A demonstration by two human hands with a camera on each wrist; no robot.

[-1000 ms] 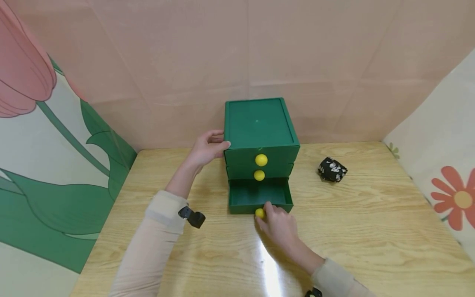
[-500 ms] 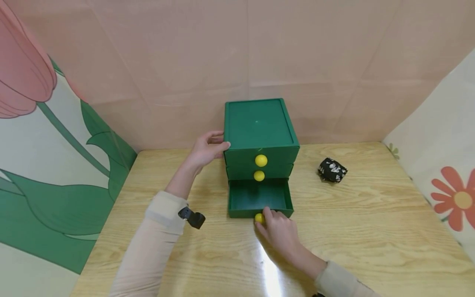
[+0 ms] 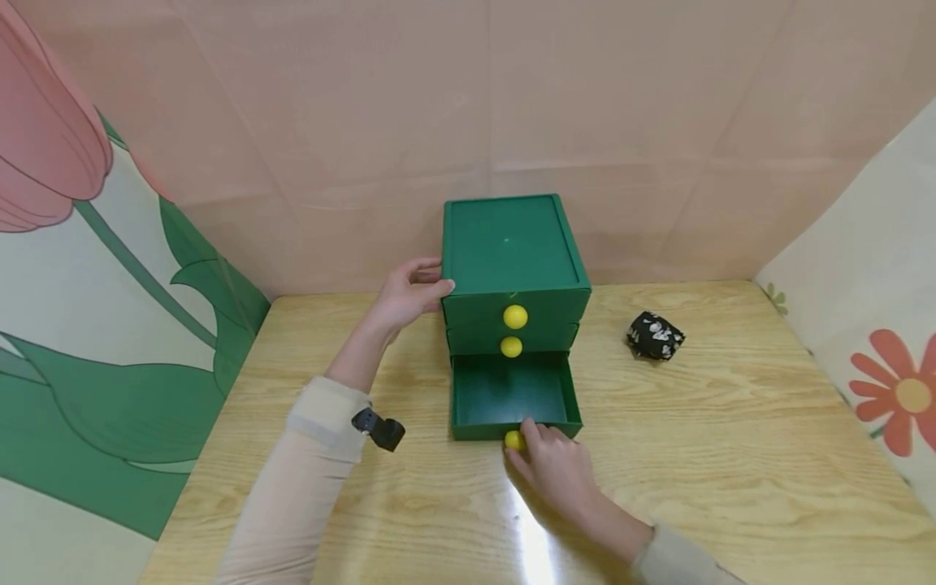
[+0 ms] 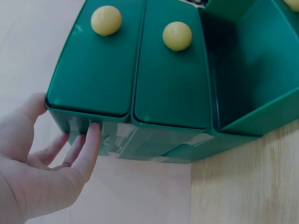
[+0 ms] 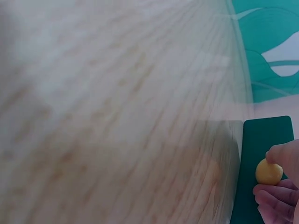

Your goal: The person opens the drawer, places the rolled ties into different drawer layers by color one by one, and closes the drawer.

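Observation:
A green three-drawer box [image 3: 513, 252] stands at the back of the wooden table [image 3: 731, 439]. Its two upper drawers are closed, each with a yellow knob [image 3: 515, 316] [image 4: 176, 35]. The bottom drawer [image 3: 512, 396] is pulled out and looks empty. My right hand [image 3: 552, 467] pinches that drawer's yellow knob [image 3: 514, 440] [image 5: 268, 171]. My left hand [image 3: 409, 292] [image 4: 51, 158] holds the box's upper left side, thumb at the front corner and fingers [image 4: 91, 140] flat against the side wall.
A small black bundle with white print [image 3: 654, 334] lies on the table to the right of the box. Flower-patterned panels close in the left, back and right sides.
My right hand has drawn the bottom drawer further out toward me. The left hand has kept its place on the box.

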